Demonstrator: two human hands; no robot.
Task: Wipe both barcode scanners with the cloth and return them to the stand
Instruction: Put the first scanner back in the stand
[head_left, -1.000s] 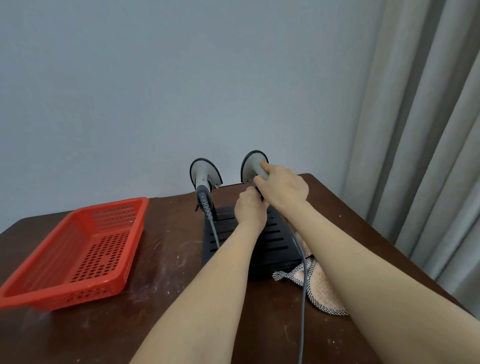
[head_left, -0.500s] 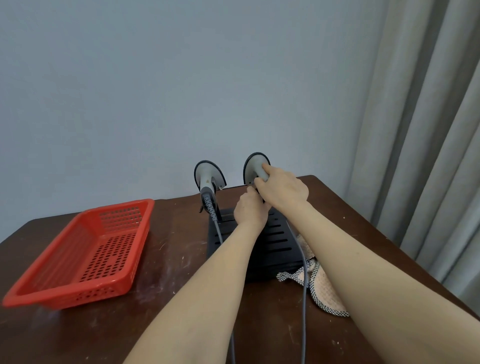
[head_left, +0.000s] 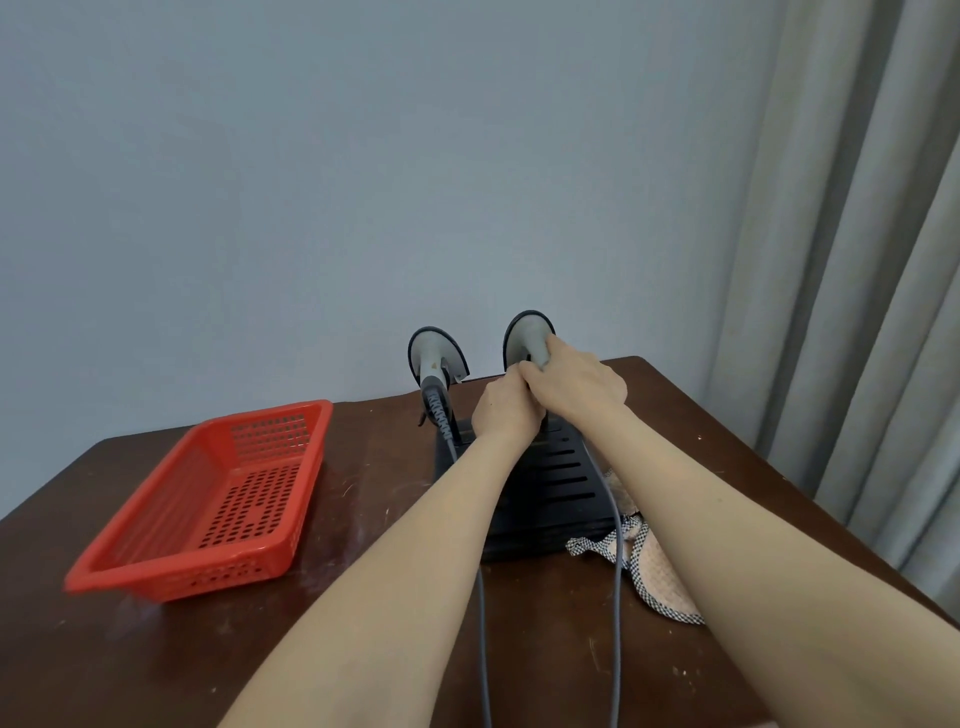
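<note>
The person shows only as two bare forearms and two bare hands. The left forearm (head_left: 395, 571) and the right forearm (head_left: 753, 545) are smooth and slim, uncovered from the wrist to the lower edge of the view. The left hand (head_left: 501, 410) and the right hand (head_left: 576, 387) show their backs, ungloved

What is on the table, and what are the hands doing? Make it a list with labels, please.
left scanner: upright in the stand, untouched
right scanner: upright at the stand, held
right hand: grips the right scanner just below its head
left hand: at that scanner's base, fingers hidden
cloth: lying right of the stand, unheld
basket: red, left of the stand
table: dark brown
</note>
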